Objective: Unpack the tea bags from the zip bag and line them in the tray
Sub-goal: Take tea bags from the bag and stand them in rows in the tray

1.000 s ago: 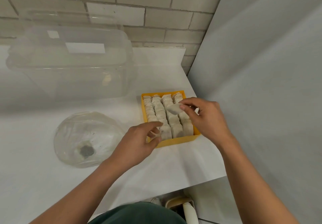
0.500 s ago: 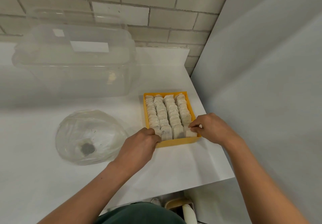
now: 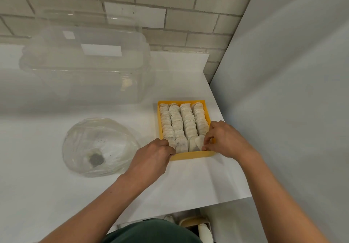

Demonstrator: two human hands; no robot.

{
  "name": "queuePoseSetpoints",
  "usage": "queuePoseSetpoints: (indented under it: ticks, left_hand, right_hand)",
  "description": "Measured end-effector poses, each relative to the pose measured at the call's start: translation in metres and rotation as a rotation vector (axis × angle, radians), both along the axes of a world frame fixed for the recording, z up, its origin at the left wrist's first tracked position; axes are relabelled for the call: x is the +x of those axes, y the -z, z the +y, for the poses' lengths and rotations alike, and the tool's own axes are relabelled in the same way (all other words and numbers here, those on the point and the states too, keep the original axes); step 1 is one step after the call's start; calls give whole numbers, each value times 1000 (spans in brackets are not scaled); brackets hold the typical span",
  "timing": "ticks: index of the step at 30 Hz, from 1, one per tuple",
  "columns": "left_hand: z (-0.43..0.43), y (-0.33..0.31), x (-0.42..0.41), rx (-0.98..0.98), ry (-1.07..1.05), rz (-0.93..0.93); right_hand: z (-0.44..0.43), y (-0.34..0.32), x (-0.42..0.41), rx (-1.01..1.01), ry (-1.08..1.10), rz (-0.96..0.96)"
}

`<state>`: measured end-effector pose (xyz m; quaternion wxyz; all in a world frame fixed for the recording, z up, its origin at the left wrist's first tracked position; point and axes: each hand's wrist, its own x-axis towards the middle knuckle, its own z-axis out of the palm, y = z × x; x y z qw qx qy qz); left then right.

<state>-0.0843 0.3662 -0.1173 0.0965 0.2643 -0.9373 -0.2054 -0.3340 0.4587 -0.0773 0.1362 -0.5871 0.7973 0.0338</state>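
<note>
**Both hands at the tray's near edge**

The right hand (image 3: 224, 140) bends over the near right corner of the yellow plastic tray (image 3: 206, 114), fingertips pinching the front tea bag (image 3: 199, 142). The left hand (image 3: 154, 155) curls at the near left corner, its fingers hidden, so I cannot tell whether it holds anything. Pale, papery tea bags (image 3: 176, 121) stand in four rows. Left of the tray lies the crinkled clear zip bag (image 3: 105, 135).

left hand (image 3: 153, 157) hides a near corner of the tray (image 3: 190, 155); dark lump (image 3: 96, 160) in zip bag (image 3: 85, 135) unidentifiable.
</note>
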Motion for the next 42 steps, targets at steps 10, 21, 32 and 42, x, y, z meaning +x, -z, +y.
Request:
queuePoseSetpoints:
  ticks: [10,21,32,42]
  left_hand:
    - [-1,-2,0,27,10,-14]
    - [-4,-12,11,75,76,23]
    - [-52,-11,147,-122,-570,344]
    - [-77,31,191,57,-594,-113]
  right_hand:
    - [-6,5,2,76,39,159]
    - [2,-11,12,28,177,81]
    - [-37,-14,163,-566,-1,-539]
    - [-98,40,246,-55,-234,-294]
